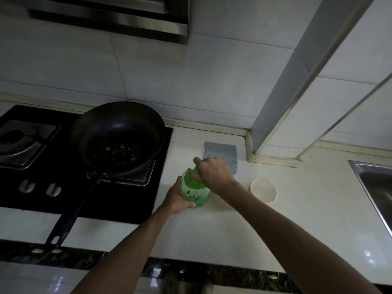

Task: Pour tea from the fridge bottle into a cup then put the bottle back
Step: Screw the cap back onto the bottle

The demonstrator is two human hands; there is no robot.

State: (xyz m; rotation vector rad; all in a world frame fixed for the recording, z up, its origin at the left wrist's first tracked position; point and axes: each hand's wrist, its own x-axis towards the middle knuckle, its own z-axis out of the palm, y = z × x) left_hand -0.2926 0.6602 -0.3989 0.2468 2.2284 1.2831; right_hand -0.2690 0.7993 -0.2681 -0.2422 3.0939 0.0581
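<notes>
Bottle [192, 184], label [194, 198] "绿茶": L hand [177, 198] grips body, R hand [212, 174] grips cap [196, 170].

Dim kitchen w/ white tiled wall [191, 81], pale counter [318, 198], black hob [127, 198], steel sink [360, 166] at right

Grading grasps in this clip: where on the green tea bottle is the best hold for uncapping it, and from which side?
Grip the bottle round its labelled body from the left, as the left hand does: it stands upright on the counter, so the round wall allows a full wrap. The right hand takes the cap from above.
</notes>
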